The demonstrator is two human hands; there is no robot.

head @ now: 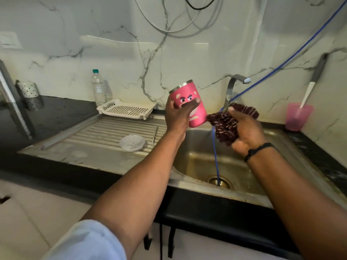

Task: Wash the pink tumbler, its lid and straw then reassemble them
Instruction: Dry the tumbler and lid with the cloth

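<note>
While open room lies above the steel sink basin (pixel 197 156), the left hand (pixel 177 117) grips the lidless pink steel-rimmed tumbler (pixel 195 109) at frame centre — the right hand (pixel 246 134) clutches a maroon cloth (pixel 227 126) touching its base.

1. The tumbler (pixel 189 104), in the left hand (pixel 178 117), is above the sink (pixel 281 139) basin's 10 o'clock edge.
2. The cloth (pixel 228 126), in the right hand (pixel 247 134), touches the tumbler at its 3 o'clock side.
3. The lid (pixel 132 143) lies on the drainboard (pixel 97 134), at 8 o'clock from the tumbler.
4. What may be the straw (pixel 155 135) lies just beside the lid at 3 o'clock.
5. The rack (pixel 126 109) sits behind the drainboard, the bottle (pixel 98 87) at its 11 o'clock.
6. The cup (pixel 297 116) stands at the sink's 2 o'clock corner.
</note>
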